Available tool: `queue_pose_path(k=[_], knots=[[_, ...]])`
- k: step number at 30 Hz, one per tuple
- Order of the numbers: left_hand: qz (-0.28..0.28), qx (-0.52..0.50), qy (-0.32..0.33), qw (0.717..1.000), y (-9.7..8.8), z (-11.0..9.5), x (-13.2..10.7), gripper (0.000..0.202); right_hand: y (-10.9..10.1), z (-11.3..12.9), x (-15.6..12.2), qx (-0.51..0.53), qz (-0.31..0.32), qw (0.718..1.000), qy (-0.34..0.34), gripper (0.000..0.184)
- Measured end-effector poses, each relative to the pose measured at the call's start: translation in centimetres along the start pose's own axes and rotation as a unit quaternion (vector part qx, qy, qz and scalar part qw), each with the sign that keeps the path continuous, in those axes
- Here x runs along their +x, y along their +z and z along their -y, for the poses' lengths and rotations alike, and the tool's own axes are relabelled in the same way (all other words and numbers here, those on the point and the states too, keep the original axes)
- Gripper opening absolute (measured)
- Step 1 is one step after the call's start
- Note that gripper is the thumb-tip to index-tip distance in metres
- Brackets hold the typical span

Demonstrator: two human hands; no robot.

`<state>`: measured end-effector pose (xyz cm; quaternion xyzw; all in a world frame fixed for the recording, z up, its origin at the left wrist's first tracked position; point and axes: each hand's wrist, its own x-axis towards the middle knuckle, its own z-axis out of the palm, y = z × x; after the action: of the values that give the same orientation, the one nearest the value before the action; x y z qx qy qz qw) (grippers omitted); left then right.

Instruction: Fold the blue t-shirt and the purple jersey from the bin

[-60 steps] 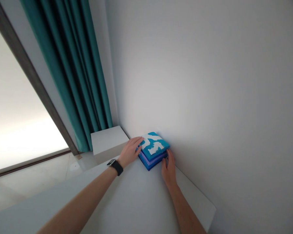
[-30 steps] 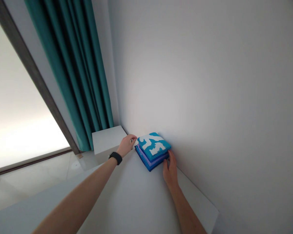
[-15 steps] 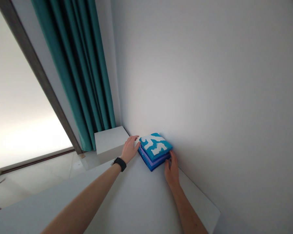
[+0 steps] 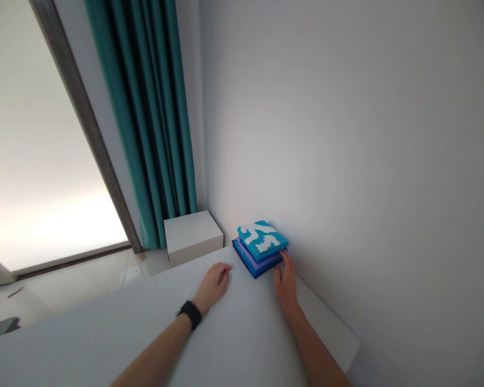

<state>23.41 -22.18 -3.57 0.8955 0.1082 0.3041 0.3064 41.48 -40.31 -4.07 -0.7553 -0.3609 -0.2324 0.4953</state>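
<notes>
Two bare hands are seen at a white desk [image 4: 105,312]. The right hand [image 4: 285,280] is held open, its fingers spread and raised against the near side of a stack of folded cloths [image 4: 259,247], with the fingertips touching the lower layers at the corner closest to the wall; no grip on the stack is shown, and nothing is held. The left hand [image 4: 212,286] is laid palm down on the desk, open and lightly curled, with nothing in it, and its fingertips are placed just beside the stack without touching it. A black wristwatch [image 4: 190,314] is worn on the left wrist. The stack is set on the desk between the two hands, squared up and lying flat, with a teal-and-white patterned piece on top and lilac and deep blue layers beneath it. Its far edge is just beside a pale grey wall [image 4: 339,134], though contact between them cannot be told. Past the far end of the desk, a white box [image 4: 191,234] is placed against the wall, and a teal curtain [image 4: 145,118] hangs beside it. Further left, a brightly lit window [image 4: 36,161] in a dark frame is seen above a pale tiled floor [image 4: 76,287]
</notes>
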Motion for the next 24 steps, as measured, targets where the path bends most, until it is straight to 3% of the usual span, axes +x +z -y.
queue_pose_path(k=[8, 15, 18, 24], knots=[[0.067, 0.052, 0.031, 0.996, -0.6, -1.4, -2.1, 0.023, -0.8, 2.4, -2.7, -0.010, 0.051, 0.998, -0.046, 0.044], [0.045, 0.012, 0.011, 0.999, -1.5, -1.7, -4.1, 0.021, -0.9, 4.9, -4.8, 0.012, 0.085, 0.994, -0.063, 0.046], [0.030, -0.003, 0.000, 1.000, -2.0, -1.9, -5.3, 0.021, -0.5, 5.8, -5.7, 0.032, 0.095, 0.994, -0.035, 0.045], [0.000, -0.036, -0.032, 0.999, -3.3, -2.3, -7.7, 0.020, 0.5, 7.7, -7.6, 0.107, 0.113, 0.983, 0.097, 0.041]])
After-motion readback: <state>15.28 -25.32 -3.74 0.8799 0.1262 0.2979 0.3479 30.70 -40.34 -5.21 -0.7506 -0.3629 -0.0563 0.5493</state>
